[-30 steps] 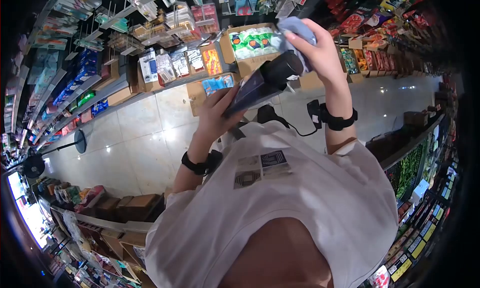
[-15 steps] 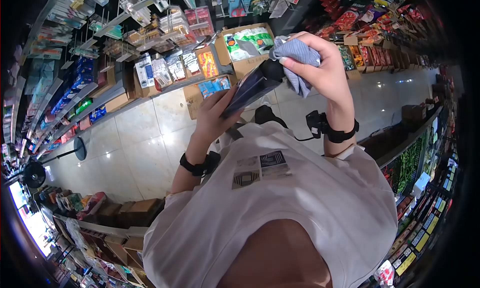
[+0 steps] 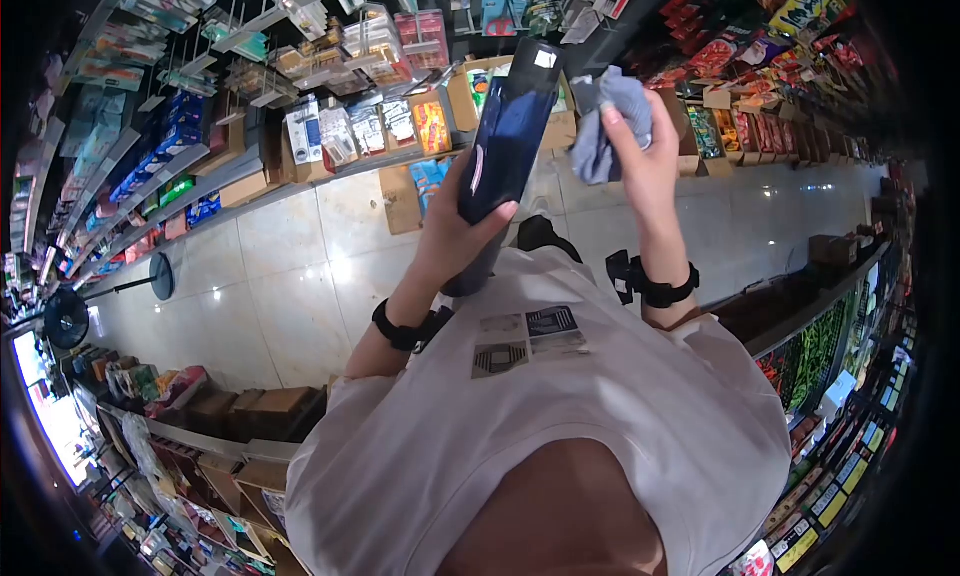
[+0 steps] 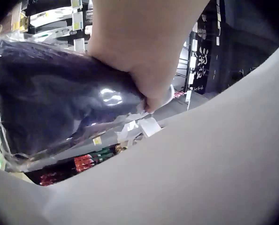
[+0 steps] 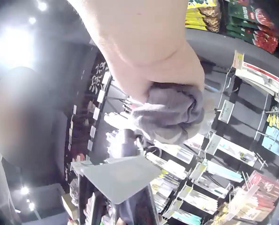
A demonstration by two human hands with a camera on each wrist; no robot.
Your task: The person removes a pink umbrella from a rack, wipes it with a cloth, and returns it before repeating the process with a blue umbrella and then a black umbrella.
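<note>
My left hand (image 3: pixel 448 238) grips a long dark blue package (image 3: pixel 512 141) around its lower part, with the thumb across its near side. Clear shiny plastic covers the package (image 4: pixel 55 103) in the left wrist view, and its black upper end points up and away from my body. In my right hand (image 3: pixel 655 176) I pinch a crumpled grey-blue cloth (image 3: pixel 597 154) between thumb and fingers. The cloth is held to the right of the package, apart from it in the head view. Folds of the cloth (image 5: pixel 165 115) hang below my fingers in the right wrist view.
Shelves with hanging goods and cardboard boxes (image 3: pixel 460 101) line the far side. Red snack packs (image 3: pixel 710 36) hang at the right. Pale floor tiles (image 3: pixel 290 246) lie below my hands. A fan (image 3: pixel 67 318) stands far left, and low shelves with brown boxes (image 3: pixel 280 411) are behind me.
The cloth was against the package's black end; now my right hand has drawn it away to the right. My left hand has tipped the package more upright.
</note>
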